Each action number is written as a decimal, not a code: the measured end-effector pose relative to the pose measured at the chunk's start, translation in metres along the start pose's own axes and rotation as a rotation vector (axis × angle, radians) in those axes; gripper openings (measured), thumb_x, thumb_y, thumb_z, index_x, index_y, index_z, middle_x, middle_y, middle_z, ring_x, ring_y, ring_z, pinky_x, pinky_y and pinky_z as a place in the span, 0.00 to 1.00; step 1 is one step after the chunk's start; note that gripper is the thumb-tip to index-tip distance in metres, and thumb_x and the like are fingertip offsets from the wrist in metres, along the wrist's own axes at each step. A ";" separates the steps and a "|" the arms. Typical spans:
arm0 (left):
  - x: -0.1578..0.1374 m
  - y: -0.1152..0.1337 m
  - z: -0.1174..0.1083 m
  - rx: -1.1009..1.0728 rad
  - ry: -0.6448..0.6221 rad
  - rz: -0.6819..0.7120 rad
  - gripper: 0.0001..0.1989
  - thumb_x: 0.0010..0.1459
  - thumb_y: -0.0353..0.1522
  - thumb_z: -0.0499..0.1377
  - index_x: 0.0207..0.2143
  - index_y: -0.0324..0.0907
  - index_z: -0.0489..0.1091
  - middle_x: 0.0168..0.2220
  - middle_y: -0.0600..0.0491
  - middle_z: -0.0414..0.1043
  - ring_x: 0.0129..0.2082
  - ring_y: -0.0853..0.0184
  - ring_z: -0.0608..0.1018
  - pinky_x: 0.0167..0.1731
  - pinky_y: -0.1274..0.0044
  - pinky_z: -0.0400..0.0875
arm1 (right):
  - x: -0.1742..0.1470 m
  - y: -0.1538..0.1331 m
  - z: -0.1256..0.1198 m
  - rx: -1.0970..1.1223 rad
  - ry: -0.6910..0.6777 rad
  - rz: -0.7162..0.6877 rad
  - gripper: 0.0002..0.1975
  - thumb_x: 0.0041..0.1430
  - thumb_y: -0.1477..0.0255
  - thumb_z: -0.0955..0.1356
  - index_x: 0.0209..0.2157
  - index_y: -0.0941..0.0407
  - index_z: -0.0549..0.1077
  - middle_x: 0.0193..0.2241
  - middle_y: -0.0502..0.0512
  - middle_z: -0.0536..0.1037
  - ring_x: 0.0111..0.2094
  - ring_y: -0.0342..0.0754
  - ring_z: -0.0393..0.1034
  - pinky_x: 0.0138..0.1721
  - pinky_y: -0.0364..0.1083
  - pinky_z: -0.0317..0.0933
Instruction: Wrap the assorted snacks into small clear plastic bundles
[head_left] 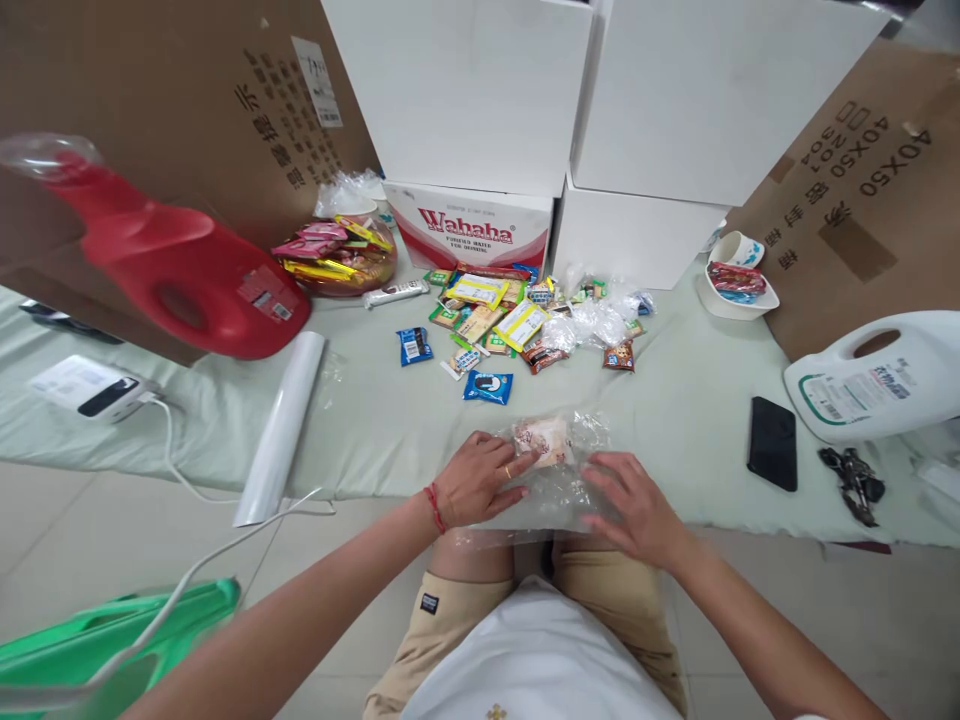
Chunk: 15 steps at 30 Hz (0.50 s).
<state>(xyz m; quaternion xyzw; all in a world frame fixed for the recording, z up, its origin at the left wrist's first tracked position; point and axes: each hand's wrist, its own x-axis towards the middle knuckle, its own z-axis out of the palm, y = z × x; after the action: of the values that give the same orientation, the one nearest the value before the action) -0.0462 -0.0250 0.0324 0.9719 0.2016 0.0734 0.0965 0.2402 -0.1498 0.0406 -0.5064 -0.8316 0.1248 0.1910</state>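
A small wrapped snack (546,440) with pale, reddish printing lies at the table's front edge, on or inside a clear plastic sheet or bag (559,492); which, I cannot tell. My left hand (484,478) rests on the plastic with its fingers stretched out, the index fingertip at the snack's lower edge. On the right side of the plastic, my right hand (630,500) has its fingers apart, slightly blurred. Beyond them lie a blue snack packet (488,388) and a heap of mixed small packets (480,320), with crumpled clear plastic (592,322) on its right.
A white roll (283,430), a red jug (195,270) and a bowl of packets (386,265) stand left. At right are a phone (772,444), keys (853,482), a white jug (877,380) and a white bowl (739,300). Boxes (472,230) line the back.
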 end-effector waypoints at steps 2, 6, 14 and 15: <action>0.005 0.001 0.002 0.021 -0.018 -0.028 0.24 0.71 0.40 0.47 0.65 0.45 0.61 0.40 0.47 0.75 0.41 0.59 0.73 0.44 0.64 0.60 | -0.019 -0.009 0.008 -0.033 -0.060 -0.055 0.27 0.63 0.61 0.70 0.63 0.48 0.68 0.59 0.62 0.73 0.60 0.61 0.64 0.63 0.68 0.56; 0.010 -0.002 0.001 -0.042 -0.029 -0.043 0.23 0.71 0.40 0.48 0.66 0.46 0.62 0.39 0.48 0.75 0.41 0.60 0.75 0.43 0.66 0.61 | -0.031 -0.012 0.022 -0.045 -0.022 -0.072 0.17 0.68 0.76 0.63 0.51 0.45 0.76 0.48 0.54 0.80 0.53 0.55 0.69 0.60 0.63 0.60; 0.012 -0.001 -0.013 -0.095 -0.119 -0.080 0.27 0.66 0.28 0.50 0.65 0.49 0.62 0.39 0.51 0.76 0.41 0.62 0.76 0.43 0.67 0.62 | 0.064 0.009 -0.033 0.164 0.182 0.207 0.14 0.72 0.67 0.59 0.38 0.53 0.73 0.34 0.56 0.75 0.39 0.51 0.68 0.45 0.51 0.64; 0.014 0.000 -0.014 -0.096 -0.132 -0.082 0.27 0.65 0.27 0.50 0.65 0.49 0.63 0.40 0.50 0.76 0.42 0.61 0.76 0.42 0.68 0.62 | 0.080 0.011 -0.034 0.148 0.184 0.235 0.14 0.72 0.67 0.59 0.38 0.54 0.73 0.35 0.56 0.75 0.39 0.51 0.68 0.45 0.50 0.63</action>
<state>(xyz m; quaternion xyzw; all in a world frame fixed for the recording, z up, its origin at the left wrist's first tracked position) -0.0362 -0.0175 0.0473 0.9598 0.2308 0.0149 0.1588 0.2305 -0.0731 0.0818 -0.5939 -0.7343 0.1600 0.2872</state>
